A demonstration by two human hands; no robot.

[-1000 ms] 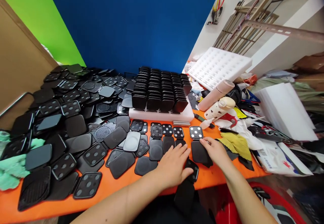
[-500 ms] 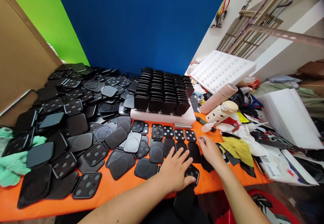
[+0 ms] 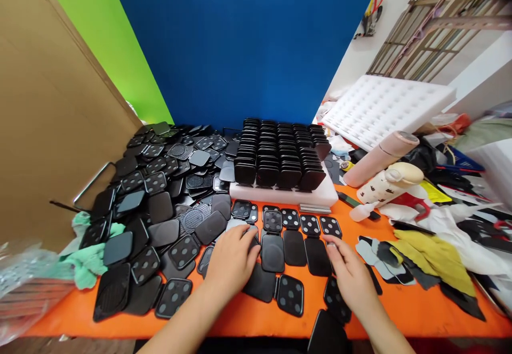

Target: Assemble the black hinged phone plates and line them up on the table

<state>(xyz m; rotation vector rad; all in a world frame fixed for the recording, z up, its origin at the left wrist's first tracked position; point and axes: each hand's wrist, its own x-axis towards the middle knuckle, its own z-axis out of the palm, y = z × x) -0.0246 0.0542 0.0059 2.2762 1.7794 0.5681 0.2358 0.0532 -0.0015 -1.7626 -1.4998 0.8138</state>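
Black folding cases lie on the orange table, some opened to show gray dots, such as the open case (image 3: 290, 294) between my arms. My left hand (image 3: 232, 258) rests over the cases left of the front row, its fingers bent down onto a pale gray one. My right hand (image 3: 348, 268) is at the right end of the row beside a black panel (image 3: 318, 256), thumb and index finger closed near its upper corner; a small pale thing shows at the fingertips. Behind them, rows of upright black cases (image 3: 280, 157) stand in a white foam block (image 3: 280, 195).
A heap of black cases (image 3: 160, 207) covers the left side, with a green cloth (image 3: 86, 263) beside it. To the right are a pink bottle (image 3: 380, 159), a cream bottle (image 3: 390, 183), yellow cloth (image 3: 436, 258) and a white foam tray (image 3: 388, 109). Metal strips (image 3: 314, 208) lie before the block.
The view has swung left. My left hand has moved from the middle of the row to the cases at its left, its spread fingers now bent. My right hand stays at the row's right end.
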